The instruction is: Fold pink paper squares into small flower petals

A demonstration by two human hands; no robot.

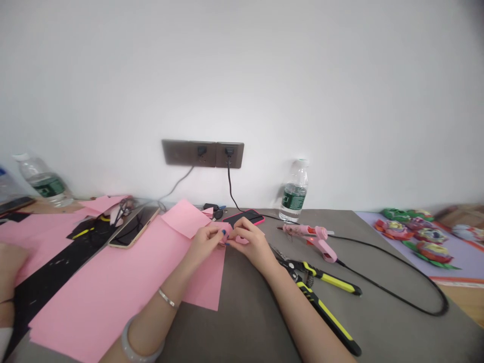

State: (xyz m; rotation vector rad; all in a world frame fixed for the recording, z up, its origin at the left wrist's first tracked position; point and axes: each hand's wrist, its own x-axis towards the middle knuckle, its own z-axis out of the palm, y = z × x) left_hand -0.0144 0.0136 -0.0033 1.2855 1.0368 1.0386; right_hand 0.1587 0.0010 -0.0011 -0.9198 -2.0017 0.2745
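Between my two hands is a small pink paper piece (226, 228), partly hidden by the fingers. My left hand (206, 242) pinches it from the left, above large pink sheets (109, 282) that lie on the grey mat. From the right, my right hand (253, 243) holds the same piece with bent fingers and thumb. Behind the hands lies a phone with a pink edge (249, 217). A pink glue gun (317, 237) rests to the right, near pliers with yellow and black handles (325, 302).
A water bottle (294, 191) stands by the wall, another (45, 181) at the left. A phone (134, 228) lies on the pink sheets. The glue gun's black cable loops right, near colourful paper flowers (431, 237). Another person's hand (11, 262) is at the left edge.
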